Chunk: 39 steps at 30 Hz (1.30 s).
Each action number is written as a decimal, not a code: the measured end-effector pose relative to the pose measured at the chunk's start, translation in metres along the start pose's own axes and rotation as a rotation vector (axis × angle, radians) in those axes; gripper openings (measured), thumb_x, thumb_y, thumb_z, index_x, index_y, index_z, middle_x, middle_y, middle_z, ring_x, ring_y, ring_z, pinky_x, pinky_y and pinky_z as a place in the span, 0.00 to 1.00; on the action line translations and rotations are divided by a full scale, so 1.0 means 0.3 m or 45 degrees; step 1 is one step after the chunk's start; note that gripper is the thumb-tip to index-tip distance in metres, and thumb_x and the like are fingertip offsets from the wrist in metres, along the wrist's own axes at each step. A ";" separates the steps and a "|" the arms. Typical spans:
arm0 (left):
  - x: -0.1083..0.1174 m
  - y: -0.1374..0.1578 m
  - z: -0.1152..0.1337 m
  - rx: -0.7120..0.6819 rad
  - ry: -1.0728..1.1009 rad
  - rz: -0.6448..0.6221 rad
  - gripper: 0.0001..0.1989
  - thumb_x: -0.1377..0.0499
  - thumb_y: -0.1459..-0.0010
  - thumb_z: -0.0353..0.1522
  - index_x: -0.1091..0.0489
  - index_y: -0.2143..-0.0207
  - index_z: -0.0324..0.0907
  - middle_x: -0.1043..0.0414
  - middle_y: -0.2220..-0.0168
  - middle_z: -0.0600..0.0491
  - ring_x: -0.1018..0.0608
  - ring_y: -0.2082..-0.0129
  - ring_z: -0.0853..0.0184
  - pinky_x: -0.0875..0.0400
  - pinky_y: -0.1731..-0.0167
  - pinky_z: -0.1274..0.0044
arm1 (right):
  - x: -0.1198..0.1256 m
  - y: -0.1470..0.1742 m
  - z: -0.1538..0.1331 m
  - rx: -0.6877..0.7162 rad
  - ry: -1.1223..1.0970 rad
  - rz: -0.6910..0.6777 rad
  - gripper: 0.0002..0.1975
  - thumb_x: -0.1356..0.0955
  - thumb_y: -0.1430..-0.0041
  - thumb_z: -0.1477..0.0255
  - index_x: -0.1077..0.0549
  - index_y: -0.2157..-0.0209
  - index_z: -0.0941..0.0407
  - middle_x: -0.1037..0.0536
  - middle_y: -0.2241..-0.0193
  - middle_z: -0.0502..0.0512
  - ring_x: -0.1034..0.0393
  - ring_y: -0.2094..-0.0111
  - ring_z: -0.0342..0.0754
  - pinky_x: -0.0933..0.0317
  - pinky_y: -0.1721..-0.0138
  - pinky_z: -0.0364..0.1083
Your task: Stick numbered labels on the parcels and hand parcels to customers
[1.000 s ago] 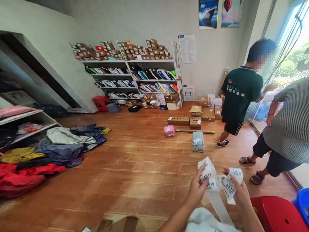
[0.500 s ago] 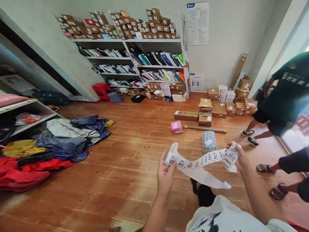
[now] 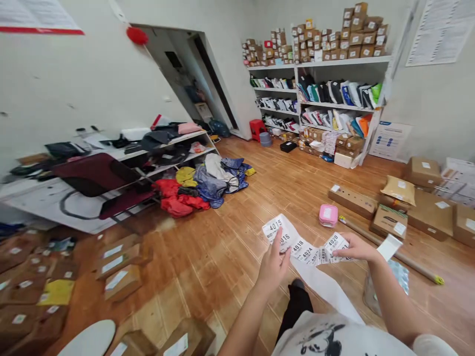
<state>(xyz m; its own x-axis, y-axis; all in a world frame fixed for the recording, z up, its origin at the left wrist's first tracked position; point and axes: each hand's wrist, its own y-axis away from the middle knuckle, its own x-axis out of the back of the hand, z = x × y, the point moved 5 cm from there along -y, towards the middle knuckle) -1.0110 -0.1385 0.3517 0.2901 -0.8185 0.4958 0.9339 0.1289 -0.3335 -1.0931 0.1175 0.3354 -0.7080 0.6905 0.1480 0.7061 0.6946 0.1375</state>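
Observation:
A long strip of numbered white labels [image 3: 299, 249] hangs between my two hands, printed with figures such as 4015, 4018 and 4020. My left hand [image 3: 273, 262] grips its left end, fingers over the labels marked 4015 and 4016. Around the right part of the strip my right hand [image 3: 358, 247] is closed, its thumb near 4020. A bare white tail of the strip [image 3: 330, 287] droops toward my shirt. On the floor beyond my hands sit a pink box [image 3: 328, 215] and a long cardboard tube [image 3: 393, 249].
White shelves [image 3: 345, 62] full of parcels stand at the back wall. Cartons [image 3: 430, 212] line the right side. Raincoats [image 3: 218, 178] lie heaped by the desk, near a dark red chair [image 3: 96, 178]. More boxes [image 3: 122, 272] cover the lower left floor.
My view has swung left, bringing the desk, chair and left-hand boxes into sight; the people at the right are out of view. My hands have shifted along the strip, showing 4015 at the left end.

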 end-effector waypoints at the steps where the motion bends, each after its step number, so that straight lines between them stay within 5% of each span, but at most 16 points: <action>1: 0.005 -0.061 -0.037 -0.080 -0.108 -0.007 0.29 0.48 0.35 0.38 0.47 0.33 0.44 0.31 0.41 0.41 0.24 0.45 0.57 0.24 0.51 0.68 | 0.007 -0.094 -0.017 0.030 0.052 -0.061 0.19 0.25 0.50 0.58 0.21 0.63 0.58 0.19 0.66 0.54 0.26 0.67 0.48 0.33 0.66 0.45; 6: 0.005 -0.488 -0.202 -0.393 -0.388 -0.139 0.25 0.50 0.35 0.31 0.41 0.36 0.45 0.24 0.48 0.42 0.19 0.56 0.59 0.22 0.58 0.68 | 0.146 -0.484 0.015 0.015 0.097 0.075 0.20 0.25 0.51 0.57 0.23 0.62 0.58 0.20 0.67 0.54 0.27 0.66 0.50 0.34 0.64 0.46; 11: -0.058 -0.923 -0.265 -0.664 -0.216 -0.523 0.28 0.53 0.41 0.22 0.31 0.42 0.50 0.22 0.53 0.47 0.18 0.58 0.63 0.22 0.61 0.75 | 0.321 -0.759 0.022 -0.043 -0.051 0.423 0.25 0.24 0.56 0.51 0.25 0.66 0.58 0.23 0.71 0.51 0.31 0.70 0.47 0.36 0.67 0.45; 18: -0.216 -1.376 -0.339 -0.706 0.155 -0.928 0.26 0.48 0.40 0.27 0.33 0.39 0.49 0.22 0.51 0.45 0.19 0.55 0.62 0.23 0.57 0.76 | 0.546 -1.026 -0.038 -0.042 0.064 1.036 0.30 0.35 0.44 0.45 0.37 0.82 0.56 0.38 0.83 0.46 0.47 0.79 0.40 0.50 0.77 0.42; 23: -0.334 -1.804 -0.363 -0.861 0.172 -0.969 0.25 0.48 0.39 0.28 0.31 0.41 0.49 0.21 0.53 0.46 0.19 0.62 0.62 0.24 0.60 0.75 | 0.819 -1.177 -0.100 0.031 0.124 1.420 0.19 0.27 0.49 0.53 0.28 0.69 0.55 0.38 0.81 0.43 0.45 0.79 0.41 0.48 0.76 0.42; 28: -0.417 -2.261 -0.423 -0.907 0.128 -0.989 0.25 0.48 0.40 0.27 0.30 0.41 0.49 0.20 0.56 0.48 0.19 0.64 0.63 0.26 0.63 0.76 | 1.139 -1.572 -0.180 0.217 -0.063 1.240 0.24 0.27 0.48 0.54 0.24 0.53 0.52 0.25 0.65 0.53 0.35 0.73 0.43 0.39 0.71 0.43; 31: -0.451 -2.475 -0.485 -0.904 -0.005 -1.031 0.26 0.50 0.40 0.26 0.30 0.42 0.49 0.20 0.56 0.47 0.20 0.64 0.63 0.26 0.62 0.75 | 1.285 -1.869 -0.218 0.322 -0.225 1.079 0.26 0.26 0.49 0.54 0.23 0.52 0.52 0.22 0.59 0.56 0.30 0.68 0.46 0.35 0.67 0.44; 36: -0.543 -2.794 -0.623 -0.897 -0.053 -1.076 0.28 0.51 0.41 0.24 0.31 0.41 0.50 0.21 0.55 0.48 0.19 0.62 0.62 0.26 0.62 0.76 | 1.494 -2.289 -0.227 0.330 -0.407 0.835 0.21 0.22 0.55 0.57 0.22 0.64 0.57 0.21 0.71 0.52 0.30 0.72 0.44 0.37 0.71 0.41; 39: -0.630 -3.002 -0.713 -0.861 0.097 -1.094 0.25 0.51 0.38 0.25 0.30 0.43 0.51 0.22 0.53 0.48 0.19 0.58 0.63 0.26 0.59 0.77 | 1.657 -2.455 -0.193 0.337 -0.417 0.920 0.18 0.22 0.56 0.58 0.24 0.73 0.58 0.24 0.77 0.49 0.35 0.77 0.40 0.40 0.74 0.40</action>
<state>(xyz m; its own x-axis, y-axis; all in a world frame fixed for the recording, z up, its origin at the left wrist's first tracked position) -1.9517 -0.2197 0.3867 -0.4383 -0.5237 0.7305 0.5041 -0.8161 -0.2827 -1.9647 -0.0624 0.3645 -0.0766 0.9794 -0.1866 0.9910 0.0542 -0.1224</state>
